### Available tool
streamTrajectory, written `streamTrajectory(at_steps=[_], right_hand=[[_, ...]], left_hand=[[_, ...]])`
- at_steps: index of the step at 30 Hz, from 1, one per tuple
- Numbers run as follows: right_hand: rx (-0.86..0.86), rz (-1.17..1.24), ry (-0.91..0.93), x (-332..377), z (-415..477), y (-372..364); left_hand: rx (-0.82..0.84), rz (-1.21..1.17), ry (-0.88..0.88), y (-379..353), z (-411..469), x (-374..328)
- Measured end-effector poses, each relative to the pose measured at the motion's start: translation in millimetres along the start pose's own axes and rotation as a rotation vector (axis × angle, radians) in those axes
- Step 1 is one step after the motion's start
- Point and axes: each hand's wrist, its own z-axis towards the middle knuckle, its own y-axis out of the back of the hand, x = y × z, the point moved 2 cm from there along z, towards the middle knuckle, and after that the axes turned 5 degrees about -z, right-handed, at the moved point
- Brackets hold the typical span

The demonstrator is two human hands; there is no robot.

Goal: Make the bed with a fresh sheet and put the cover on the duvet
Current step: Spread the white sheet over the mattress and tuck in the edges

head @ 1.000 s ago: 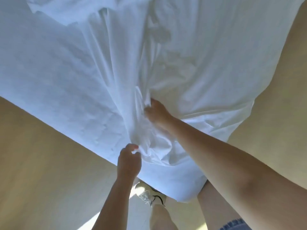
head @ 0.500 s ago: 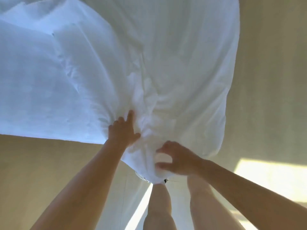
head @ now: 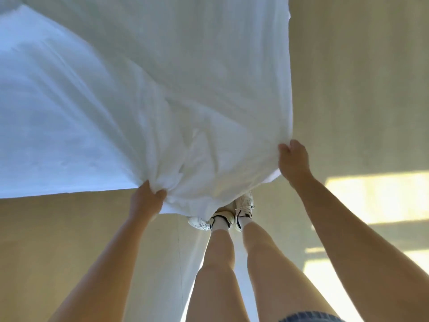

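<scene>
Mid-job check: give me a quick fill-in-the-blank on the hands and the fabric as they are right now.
1. The left hand grips a bunched fold of the ____ fabric.
2. The right hand grips the fabric's edge, to the ____ of the left hand.
3. The person's shoes stand on the ____.
Missing words: white; right; floor.

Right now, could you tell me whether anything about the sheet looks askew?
The sheet is bunched in the left hand while the right hand grips a flat edge, so the middle sags, hiding part of the shoes.
</scene>
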Motion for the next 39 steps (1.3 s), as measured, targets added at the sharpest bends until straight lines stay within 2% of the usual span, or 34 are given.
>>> streamTrajectory(at_steps=[2, 4, 6, 7, 8, 10, 12, 14, 16, 18, 20, 21, 23, 25, 28, 31, 36, 39], right_hand=[[-0.122, -0.03, -0.134, -41.8, 5.3, 24.4], [-0.165, -0.022, -0.252, -52.8, 5.4, 27.1], [-0.187, -0.062, -0.166, -32.1, -5.3, 8.7], [-0.169, -0.113, -0.004, -12.5, -17.4, -5.5], [-0.09, -0.169, 0.199, 9.7, -32.8, -22.9], [0.218, -0.224, 0.536, 51.4, -67.9, -68.8], [0.584, -0.225, 0.601, 88.3, -102.1, -113.2], [0.801, -0.269, 0.581, 110.3, -127.2, -147.7], [0.884, -0.515, 0.684, 106.1, -151.6, -171.5], [0.851, -0.809, 0.712, 72.8, -168.5, -182.5], [0.875, -1.066, 0.571, 21.5, -182.0, -181.2], [0.853, -1.118, 0.482, -0.6, -188.1, -179.0], [0.689, -1.03, 0.348, -18.9, -198.4, -174.7], [0.464, -0.738, 0.279, 2.3, -199.7, -177.1], [0.252, -0.285, 0.303, 79.4, -190.6, -183.0], [0.111, -0.116, 0.395, 176.9, -164.3, -197.3], [0.209, -0.042, 0.35, 317.9, -116.5, -230.0], [0.317, 0.188, 0.271, 375.5, -100.6, -239.3]], left_hand=[[0.049, -0.153, 0.228, -9.4, -28.3, 44.0], [0.026, -0.34, 0.414, -12.4, -47.6, 75.0], [-0.021, -0.424, 0.429, -11.5, -53.2, 85.5], [-0.022, -0.458, 0.415, -10.5, -55.3, 82.7], [-0.007, -0.491, 0.397, -9.1, -57.5, 77.4], [0.056, -0.509, 0.346, -5.0, -65.0, 62.8], [0.151, -0.47, 0.289, 3.4, -71.5, 54.6], [0.264, -0.373, 0.226, 14.0, -72.1, 55.0], [0.336, -0.2, 0.131, 28.2, -64.6, 59.6], [0.292, -0.06, 0.046, 49.5, -47.6, 66.1], [0.209, 0.017, -0.023, 74.8, -26.9, 71.7], [0.196, 0.047, -0.06, 87.5, -16.9, 74.4], [0.213, 0.125, -0.135, 110.7, -0.5, 83.9], [0.212, 0.204, -0.195, 137.3, 10.9, 94.9], [0.167, 0.251, -0.248, 183.4, 22.6, 102.1], [0.086, 0.279, -0.327, 229.1, 38.0, 92.9], [-0.031, 0.426, -0.519, 287.2, 72.8, 58.1], [-0.159, 0.633, -0.672, 318.3, 105.8, 33.6]])
